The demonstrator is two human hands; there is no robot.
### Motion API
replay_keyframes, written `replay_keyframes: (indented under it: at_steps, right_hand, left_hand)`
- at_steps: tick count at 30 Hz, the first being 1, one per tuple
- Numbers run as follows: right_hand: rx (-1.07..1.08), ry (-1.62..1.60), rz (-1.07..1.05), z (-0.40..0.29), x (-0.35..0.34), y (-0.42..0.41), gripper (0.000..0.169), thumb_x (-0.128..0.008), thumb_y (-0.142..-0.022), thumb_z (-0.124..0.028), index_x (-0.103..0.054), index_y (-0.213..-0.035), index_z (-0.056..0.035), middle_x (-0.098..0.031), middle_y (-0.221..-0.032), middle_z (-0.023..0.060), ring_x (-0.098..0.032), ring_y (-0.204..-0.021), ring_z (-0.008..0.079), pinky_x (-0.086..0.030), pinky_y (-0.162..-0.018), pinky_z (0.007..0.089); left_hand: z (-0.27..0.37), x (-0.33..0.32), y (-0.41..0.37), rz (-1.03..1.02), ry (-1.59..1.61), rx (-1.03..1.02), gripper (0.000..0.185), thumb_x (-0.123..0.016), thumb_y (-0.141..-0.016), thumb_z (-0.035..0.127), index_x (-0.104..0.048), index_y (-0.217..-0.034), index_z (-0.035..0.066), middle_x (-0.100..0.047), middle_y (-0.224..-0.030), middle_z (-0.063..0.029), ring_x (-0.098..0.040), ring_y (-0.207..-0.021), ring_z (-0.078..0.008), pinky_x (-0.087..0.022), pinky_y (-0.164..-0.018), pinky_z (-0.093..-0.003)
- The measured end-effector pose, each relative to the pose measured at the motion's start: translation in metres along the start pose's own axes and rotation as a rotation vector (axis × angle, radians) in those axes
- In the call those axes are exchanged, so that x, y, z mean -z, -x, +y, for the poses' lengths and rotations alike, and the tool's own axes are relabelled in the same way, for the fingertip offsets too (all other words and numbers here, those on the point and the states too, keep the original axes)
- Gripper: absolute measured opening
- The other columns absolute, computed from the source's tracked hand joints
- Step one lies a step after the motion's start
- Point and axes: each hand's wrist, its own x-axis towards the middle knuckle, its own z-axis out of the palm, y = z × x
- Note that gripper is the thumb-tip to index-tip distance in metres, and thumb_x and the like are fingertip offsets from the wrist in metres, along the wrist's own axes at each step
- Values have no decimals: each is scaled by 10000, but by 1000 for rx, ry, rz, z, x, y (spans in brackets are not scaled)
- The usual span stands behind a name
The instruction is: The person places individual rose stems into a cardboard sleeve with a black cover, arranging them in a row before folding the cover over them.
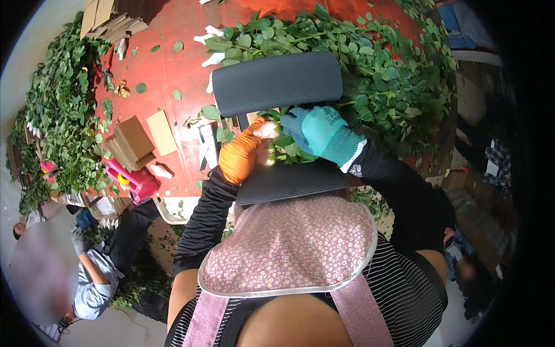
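Note:
My left hand (249,149), in an orange covering that leaves the fingertips bare, grips a small bunch of green leafy stems (295,152). Against the same stems curls my right hand (318,130), in a teal and blue knitted glove. The stems lie in the gap between two black ribbed pads, one beyond my hands (277,82) and one nearer my body (290,182). Leaves and fingers hide the stems' lower ends and part of the surface beneath. A white and dark object (208,145) stands just left of my left hand.
Leafy stems with white netted heads (213,59) cover the red table (151,78) at the back and right. Cardboard pieces (132,143), a pink tape dispenser (134,180) and red-handled pruners (102,71) lie leftward. A person (95,277) is at lower left, beside another leafy pile (60,108).

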Motion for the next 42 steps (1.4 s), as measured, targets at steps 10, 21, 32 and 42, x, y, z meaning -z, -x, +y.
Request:
replay_keyframes:
  at_steps: [10,21,32,42]
  right_hand:
    - [25,343,317,15,-71,-35,456,-621,-811,-147,-604,-1266,-141,-587,-1169,158,-658,-796,320,-521,-687,496]
    - [51,336,90,25,-79,-46,375,-531,-899,-157,-564,-1267,-93,-693,-983,139,-712,-823,296,-553,-685,473]
    - [-10,339,12,16,-70,-53,383,-522,-894,-151,-553,-1267,-72,-666,-993,141,-681,-870,311,-531,-745,455]
    - [46,244,117,7,-52,-39,398,-592,-850,-158,-600,-1227,-28,-668,-1035,159,-684,-892,302,-527,-768,458]
  left_hand:
    - [15,-2,9,19,-1045,-405,420,-563,-917,22,-602,-1331,85,-569,-1411,-95,-643,-1149,-202,-531,-930,-298]
    - [-41,24,-12,-49,-484,-98,419,-541,-1003,85,-492,-1419,58,-621,-1260,-102,-612,-961,-206,-510,-819,-326]
    - [22,-3,8,295,-755,-821,451,-591,-872,-121,-615,-1285,58,-612,-1318,-140,-612,-1192,-280,-489,-999,-321]
    - [12,16,-21,156,-1077,-503,445,-736,-819,101,-643,-1253,66,-569,-1366,-147,-589,-1199,-314,-487,-968,-360]
